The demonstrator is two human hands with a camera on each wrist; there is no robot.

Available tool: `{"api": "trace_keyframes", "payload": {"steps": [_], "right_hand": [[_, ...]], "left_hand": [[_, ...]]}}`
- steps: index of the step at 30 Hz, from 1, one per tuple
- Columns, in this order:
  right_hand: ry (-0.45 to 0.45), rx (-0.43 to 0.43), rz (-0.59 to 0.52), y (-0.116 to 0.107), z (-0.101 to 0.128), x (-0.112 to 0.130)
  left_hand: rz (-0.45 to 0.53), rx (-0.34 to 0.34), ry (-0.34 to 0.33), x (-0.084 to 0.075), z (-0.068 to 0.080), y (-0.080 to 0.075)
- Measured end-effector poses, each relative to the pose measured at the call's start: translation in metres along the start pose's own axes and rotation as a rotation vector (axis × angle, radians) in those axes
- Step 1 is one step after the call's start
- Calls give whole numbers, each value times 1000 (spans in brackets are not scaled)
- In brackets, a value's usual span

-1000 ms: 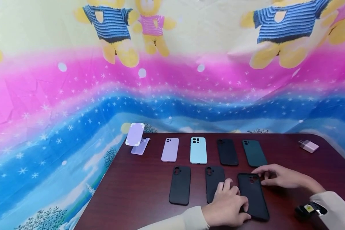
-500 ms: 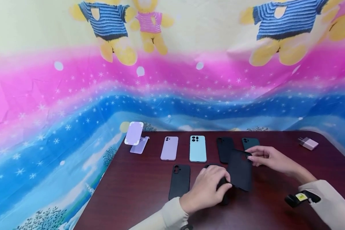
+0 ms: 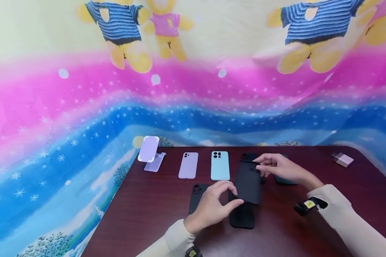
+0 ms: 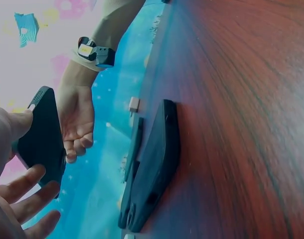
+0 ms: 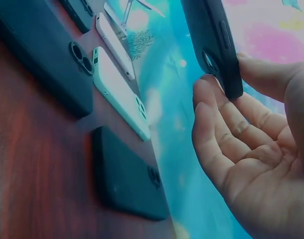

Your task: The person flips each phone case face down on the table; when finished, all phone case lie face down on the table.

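Note:
A black phone case (image 3: pixel 248 185) is held tilted above the table, pinched at opposite ends by both hands. My left hand (image 3: pixel 213 203) grips its lower left corner between thumb and fingers. At the upper right corner, by the camera cutout, my right hand (image 3: pixel 284 172) pinches it; the right wrist view shows the case (image 5: pixel 211 42) between thumb and fingertips. Below it lies another black phone case (image 3: pixel 242 218), partly covered. A further black phone case (image 3: pixel 195 198) at the left is partly hidden by my left hand.
Along the back lie a lilac phone case (image 3: pixel 188 166), a mint phone case (image 3: pixel 220 166), a black one (image 3: pixel 248 156) and a dark green one (image 3: pixel 285 180), the last two partly hidden. A lilac phone stand (image 3: pixel 149 149) stands back left; a charger plug (image 3: pixel 344 159) lies back right.
Both hands have lifted the black phone case off the table at the right and carried it up and left, over the middle front case.

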State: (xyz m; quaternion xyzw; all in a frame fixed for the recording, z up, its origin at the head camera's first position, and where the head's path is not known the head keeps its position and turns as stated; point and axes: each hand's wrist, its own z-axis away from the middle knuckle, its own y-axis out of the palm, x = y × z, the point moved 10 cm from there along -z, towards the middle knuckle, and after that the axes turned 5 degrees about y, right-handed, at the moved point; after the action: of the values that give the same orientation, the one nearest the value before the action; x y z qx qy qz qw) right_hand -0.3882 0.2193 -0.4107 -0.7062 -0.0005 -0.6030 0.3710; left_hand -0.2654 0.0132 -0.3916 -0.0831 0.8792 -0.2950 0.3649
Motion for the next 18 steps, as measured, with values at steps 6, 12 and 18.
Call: {"api": "trace_keyframes", "payload": {"steps": [6,12,18], "right_hand": [[-94,2,-10,8,-10,19],[-109,13,28,15,-15,24],[-151,-3,90,17,-17,31]], "left_hand": [[53,-56,-39,9,3,-14],[48,-111,-65,17,6,-24],[87,-148,-90,21,10,-29]]}}
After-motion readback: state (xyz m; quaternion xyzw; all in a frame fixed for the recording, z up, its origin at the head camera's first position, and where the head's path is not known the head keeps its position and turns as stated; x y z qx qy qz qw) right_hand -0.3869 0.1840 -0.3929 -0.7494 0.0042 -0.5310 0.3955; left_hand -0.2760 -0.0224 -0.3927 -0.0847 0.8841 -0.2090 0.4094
